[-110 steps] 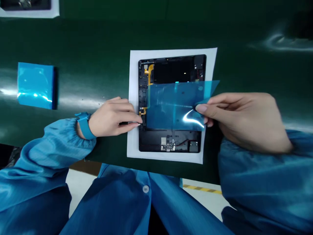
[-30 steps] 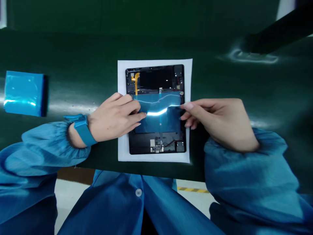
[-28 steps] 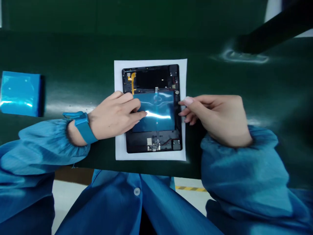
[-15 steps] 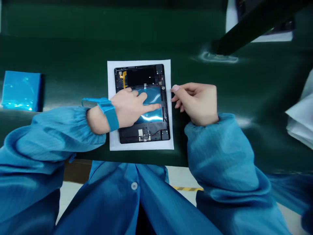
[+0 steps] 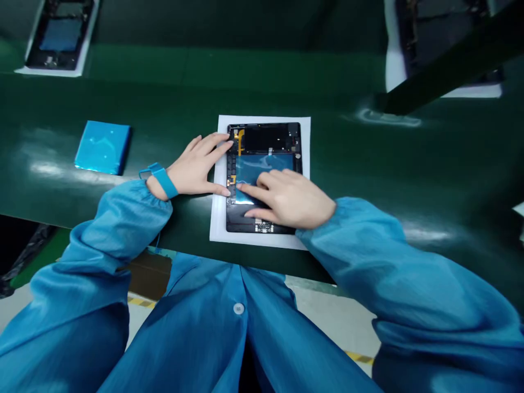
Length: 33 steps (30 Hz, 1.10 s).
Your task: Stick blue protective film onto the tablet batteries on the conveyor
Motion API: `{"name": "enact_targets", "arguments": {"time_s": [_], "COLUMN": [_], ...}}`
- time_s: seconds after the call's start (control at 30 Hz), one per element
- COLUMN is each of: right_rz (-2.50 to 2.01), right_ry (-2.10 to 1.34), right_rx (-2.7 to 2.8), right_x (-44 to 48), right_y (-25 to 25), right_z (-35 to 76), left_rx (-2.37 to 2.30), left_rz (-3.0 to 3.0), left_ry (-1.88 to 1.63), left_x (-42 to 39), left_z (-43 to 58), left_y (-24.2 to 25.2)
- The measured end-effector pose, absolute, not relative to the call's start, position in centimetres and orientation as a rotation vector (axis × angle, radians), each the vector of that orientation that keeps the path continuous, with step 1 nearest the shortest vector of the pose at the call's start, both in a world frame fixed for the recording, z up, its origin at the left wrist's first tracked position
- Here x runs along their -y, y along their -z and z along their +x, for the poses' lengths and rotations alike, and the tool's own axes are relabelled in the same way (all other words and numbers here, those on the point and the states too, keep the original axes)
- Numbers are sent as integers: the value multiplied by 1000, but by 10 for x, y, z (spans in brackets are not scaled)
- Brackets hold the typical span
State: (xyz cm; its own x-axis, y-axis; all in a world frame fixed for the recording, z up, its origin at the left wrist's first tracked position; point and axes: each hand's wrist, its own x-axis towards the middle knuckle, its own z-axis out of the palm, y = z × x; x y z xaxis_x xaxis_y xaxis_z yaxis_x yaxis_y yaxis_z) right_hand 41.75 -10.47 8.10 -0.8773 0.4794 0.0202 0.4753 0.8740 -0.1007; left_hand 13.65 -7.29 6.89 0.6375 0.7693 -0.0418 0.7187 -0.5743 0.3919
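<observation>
An opened tablet (image 5: 262,218) lies flat on a white sheet (image 5: 219,218), its inner parts facing up. Shiny blue film covers the battery (image 5: 254,166) in its middle. My left hand (image 5: 196,166) rests at the tablet's left edge, fingers spread, fingertips touching the frame. Over the lower right of the battery lies my right hand (image 5: 290,199). Its index finger is stretched out, with the tip on the film near the battery's left edge, and the thumb is apart below. Neither hand holds anything visible. A blue strap (image 5: 164,180) circles my left wrist.
To the left sits a blue film-wrapped block (image 5: 103,147). Another opened tablet (image 5: 61,35) lies on paper at the back left, and one more (image 5: 442,38) at the back right. A dark slanted post (image 5: 446,60) stands at right. The green table's (image 5: 184,240) front edge is near my body.
My left hand has moved off the battery to the tablet's left edge. My right hand has come from beside the tablet onto the battery. The whole view has shifted.
</observation>
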Motion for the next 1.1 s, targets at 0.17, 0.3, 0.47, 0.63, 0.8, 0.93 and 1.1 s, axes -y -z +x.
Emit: {"name": "enact_targets", "arguments": {"time_s": [0.17,0.3,0.47,0.63,0.8,0.93,1.1], "right_rz": [-1023,-962,-785,-1183,-863,-834,-1281], "right_ry": [-43,-66,-104,34,-67,-92,-17], "right_rx": [2946,2954,2985,2823,2925,2920,2783], "right_x": [71,91,119,105,128,137,101], "right_y": [-77,-79,-81,-79,-81,-81,-70], "right_z": [409,410,417,419,421,434,457], "left_rx": [-1180,-1173,-1173,-1178,-1163,-1171,-1195], "left_rz": [2471,2468,2482,2487,2476,2466,2470], "left_ry": [-216,-230,-219,-221,-260,-262,-182], "left_x": [73,74,76,75,75,75,74], "left_z": [141,139,140,140,140,140,139], "left_y": [-66,-64,-63,-63,-62,-62,-63]}}
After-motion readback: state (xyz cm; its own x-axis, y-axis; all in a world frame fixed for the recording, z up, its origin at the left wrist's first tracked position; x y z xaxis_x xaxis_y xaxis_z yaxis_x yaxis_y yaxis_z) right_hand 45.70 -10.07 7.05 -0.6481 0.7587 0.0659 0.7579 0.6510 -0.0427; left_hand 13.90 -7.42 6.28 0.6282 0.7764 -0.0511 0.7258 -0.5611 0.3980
